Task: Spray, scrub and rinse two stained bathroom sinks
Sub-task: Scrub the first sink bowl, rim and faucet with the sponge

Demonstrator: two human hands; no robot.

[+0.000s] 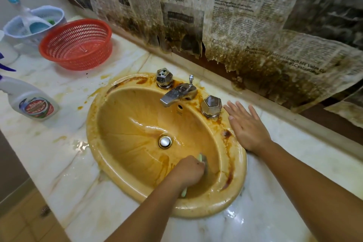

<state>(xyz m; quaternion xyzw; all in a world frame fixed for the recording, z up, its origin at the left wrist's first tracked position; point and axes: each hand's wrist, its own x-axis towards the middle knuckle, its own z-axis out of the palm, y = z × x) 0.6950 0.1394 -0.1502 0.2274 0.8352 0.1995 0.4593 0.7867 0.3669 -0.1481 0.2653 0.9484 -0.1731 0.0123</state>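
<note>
A yellow oval sink point(110, 124) with brown stains is set in a marble counter. Inside its near right wall my left hand point(188, 171) grips a green scrubbing sponge point(203, 160) pressed against the basin; most of the sponge is hidden under the fingers. My right hand point(247, 125) lies flat and open on the sink rim and counter, just right of the right tap knob point(211, 106). The chrome spout point(177, 94) and left knob point(164, 77) stand at the back of the basin. The drain plug point(165, 141) sits in the middle.
A white spray bottle point(29, 100) lies on the counter point(294, 163) left of the sink. Behind it stand a red basket point(76, 44) and a pale blue basket point(35, 23). Stained, torn newspaper point(255, 25) hangs along the back wall. Water pools on the counter.
</note>
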